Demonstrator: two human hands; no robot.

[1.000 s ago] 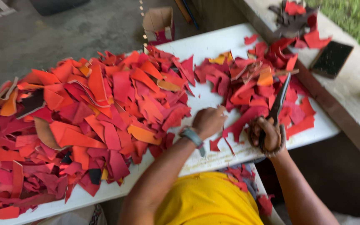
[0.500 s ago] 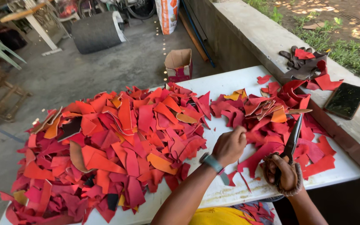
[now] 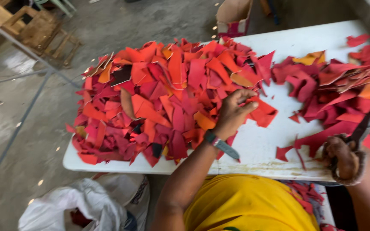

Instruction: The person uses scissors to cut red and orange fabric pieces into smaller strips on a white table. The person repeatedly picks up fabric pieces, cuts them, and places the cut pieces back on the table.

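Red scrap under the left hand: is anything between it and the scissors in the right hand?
Nothing visible. The left hand pinches a red leather-like scrap at the big pile's edge. Between it and the dark scissors in the right hand lies bare white tabletop with only small red offcuts.

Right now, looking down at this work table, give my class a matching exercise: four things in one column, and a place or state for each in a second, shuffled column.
Things:
1. left hand
2. right hand
3. cardboard box
4. white plastic bag

Places or states:
A. on the floor, beyond the table's far edge
B. grips the handles of the scissors
C. on the floor below the table's near edge
D. pinches a red scrap at the edge of the big pile

Pairs: 1-D, 2-B, 3-A, 4-C
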